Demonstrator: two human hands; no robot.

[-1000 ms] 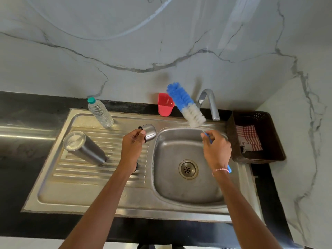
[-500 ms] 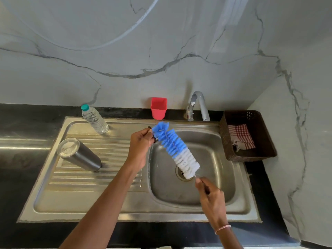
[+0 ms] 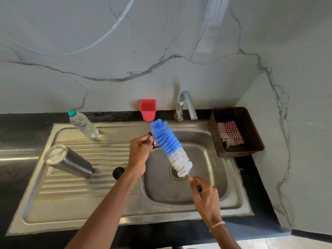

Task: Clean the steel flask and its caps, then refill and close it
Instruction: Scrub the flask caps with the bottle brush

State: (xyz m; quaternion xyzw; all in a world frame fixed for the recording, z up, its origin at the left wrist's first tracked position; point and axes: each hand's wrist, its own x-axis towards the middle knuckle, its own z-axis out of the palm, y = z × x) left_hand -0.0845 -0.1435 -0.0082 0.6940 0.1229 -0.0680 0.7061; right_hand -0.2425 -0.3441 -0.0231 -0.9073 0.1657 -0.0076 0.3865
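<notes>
Over the sink basin (image 3: pixel 206 159), the left hand (image 3: pixel 141 150) grips a steel cap (image 3: pixel 155 144) against the bottle brush (image 3: pixel 170 146), held by its handle in the right hand (image 3: pixel 204 194), apparently for scrubbing; the steel flask (image 3: pixel 68 161) stands upturned on the left drainboard (image 3: pixel 71 194), likely draining

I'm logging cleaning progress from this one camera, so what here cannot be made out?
Head view, steel cap: mostly covered by the fingers of the left hand and the brush; its inside is unseen.
Head view, brush handle: buried in the right hand.
Head view, flask: its mouth faces away, so the interior is hidden.
Head view, black cap: partly behind the left forearm.
</notes>
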